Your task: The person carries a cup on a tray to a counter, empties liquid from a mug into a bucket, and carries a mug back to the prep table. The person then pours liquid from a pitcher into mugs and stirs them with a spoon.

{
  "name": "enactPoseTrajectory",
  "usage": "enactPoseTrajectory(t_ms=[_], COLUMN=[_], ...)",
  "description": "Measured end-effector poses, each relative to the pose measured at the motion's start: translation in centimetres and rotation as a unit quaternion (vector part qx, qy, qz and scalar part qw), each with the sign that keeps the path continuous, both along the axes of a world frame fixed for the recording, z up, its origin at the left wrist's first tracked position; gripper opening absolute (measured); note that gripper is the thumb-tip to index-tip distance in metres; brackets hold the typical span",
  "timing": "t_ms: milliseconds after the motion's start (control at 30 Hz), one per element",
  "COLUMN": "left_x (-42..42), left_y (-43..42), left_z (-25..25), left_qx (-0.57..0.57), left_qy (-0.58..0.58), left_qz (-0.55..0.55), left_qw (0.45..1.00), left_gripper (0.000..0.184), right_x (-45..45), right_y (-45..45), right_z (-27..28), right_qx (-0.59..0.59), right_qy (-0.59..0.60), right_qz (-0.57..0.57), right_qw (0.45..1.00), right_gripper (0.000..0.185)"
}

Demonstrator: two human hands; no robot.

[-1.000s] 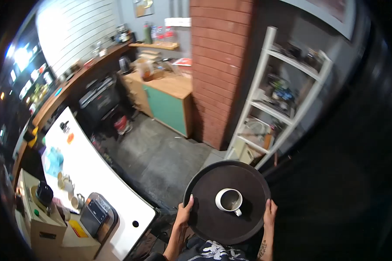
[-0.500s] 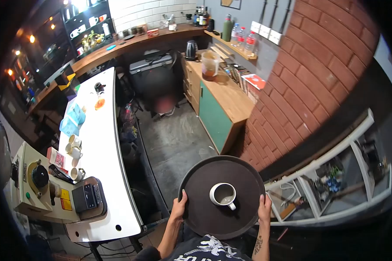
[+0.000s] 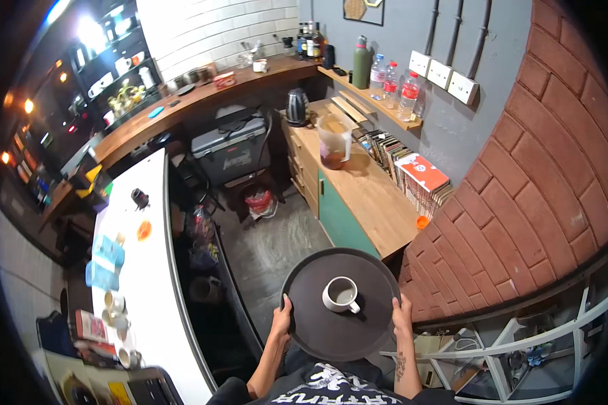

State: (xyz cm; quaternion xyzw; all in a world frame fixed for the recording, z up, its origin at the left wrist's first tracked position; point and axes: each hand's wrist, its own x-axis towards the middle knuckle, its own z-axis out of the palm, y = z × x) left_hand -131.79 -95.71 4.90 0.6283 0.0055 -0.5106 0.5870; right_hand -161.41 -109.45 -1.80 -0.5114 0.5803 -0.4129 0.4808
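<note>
Our left hand — clamped on the round tray's left rim | white cup — upright on the dark round tray, near its middle, handle toward our right hand | our right hand — clamped on the right rim

The tray partly hides the left hand and right hand.
</note>
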Motion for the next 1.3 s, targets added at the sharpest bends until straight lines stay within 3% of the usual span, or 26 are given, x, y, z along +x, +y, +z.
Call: enactPoseTrajectory(t_ms=[33,133,267,300,400,433,500,533,600,633,733,800,833,867,933,967,1000,1067,1133,1200,1300], left_x=[1.3,5.5,7.8,8.8,9.6,10.2,10.8,10.9,10.8,10.7,10.7,10.6,9.5,9.1,9.4,9.7,9.5,9.1,8.8,8.8,9.1], left_y=[-2.2,-9.2,-16.9,-18.9,-24.9,-26.9,-30.0,-31.1,-35.3,-36.5,-39.5,-40.8,-41.7,-42.1,-43.6,-44.2,-44.6,-46.5,-47.8,-49.2,-50.7], left_z=[-0.2,-1.7,-3.3,-7.2,-8.6,-10.4,-13.1,-13.6,-13.0,-12.3,-12.8,-14.4,-10.7,-11.6,-14.6,-17.2,-17.2,-16.2,-15.1,-16.2,-19.4], left_qx=[0.019,0.026,0.035,0.01,0.056,0.082,0.083,0.085,0.074,0.079,0.071,0.126,0.191,0.194,0.06,0.059,0.062,0.148,0.118,0.137,0.14], left_qy=[-0.016,-0.035,-0.072,-0.073,-0.064,-0.074,-0.071,-0.067,-0.065,-0.052,-0.027,-0.034,-0.089,-0.08,0.071,0.059,0.062,0.006,0.011,-0.002,-0.077], left_qz=[-0.01,-0.054,-0.109,-0.104,-0.122,-0.132,-0.135,-0.136,-0.132,-0.154,-0.161,-0.161,-0.156,-0.154,-0.125,-0.119,-0.116,-0.12,-0.131,-0.145,-0.181], left_qw=[1.0,0.998,0.991,0.992,0.989,0.985,0.985,0.985,0.986,0.984,0.984,0.978,0.965,0.966,0.988,0.989,0.989,0.982,0.984,0.98,0.97], left_gripper=[0.063,0.067,0.072,0.071,0.072,0.073,0.074,0.075,0.076,0.079,0.084,0.082,0.084,0.084,0.085,0.087,0.087,0.094,0.095,0.095,0.095], right_x=[1.6,4.5,6.2,7.6,8.1,8.8,9.7,9.8,10.3,9.5,10.1,9.7,9.5,9.6,9.3,10.9,11.5,12.3,12.8,14.0,15.0], right_y=[-1.2,-6.9,-13.0,-13.7,-18.5,-20.1,-22.2,-23.2,-27.0,-28.7,-32.0,-34.2,-34.8,-35.3,-36.2,-35.7,-35.1,-35.3,-35.7,-35.5,-36.2], right_z=[2.0,-3.9,-7.8,-1.7,-9.1,-7.2,-3.6,-6.0,-8.4,-7.9,-4.8,-8.1,-7.3,-6.6,-10.2,-4.7,-3.2,-1.9,-4.5,-4.6,-5.0], right_qx=[0.046,-0.019,0.01,0.084,0.067,0.065,0.167,0.17,0.023,0.094,0.135,0.088,0.041,0.08,-0.049,0.0,0.0,-0.055,-0.001,0.128,0.125], right_qy=[0.023,0.043,0.092,0.072,0.14,0.137,0.125,0.125,0.223,0.25,0.316,0.331,0.348,0.339,0.396,0.473,0.475,0.453,0.155,-0.097,-0.093], right_qz=[-0.002,-0.064,-0.104,-0.065,-0.151,-0.155,-0.15,-0.145,-0.213,-0.144,-0.147,-0.149,-0.156,-0.142,-0.141,-0.134,-0.129,-0.092,-0.007,0.013,0.059], right_qw=[0.999,0.997,0.99,0.992,0.976,0.976,0.966,0.966,0.951,0.953,0.928,0.927,0.923,0.927,0.906,0.871,0.87,0.885,0.988,0.987,0.986], right_gripper=[0.013,0.01,0.012,0.019,0.028,0.028,0.044,0.044,0.037,0.038,0.036,0.034,0.033,0.037,0.043,0.043,0.043,0.039,0.034,0.026,0.018])
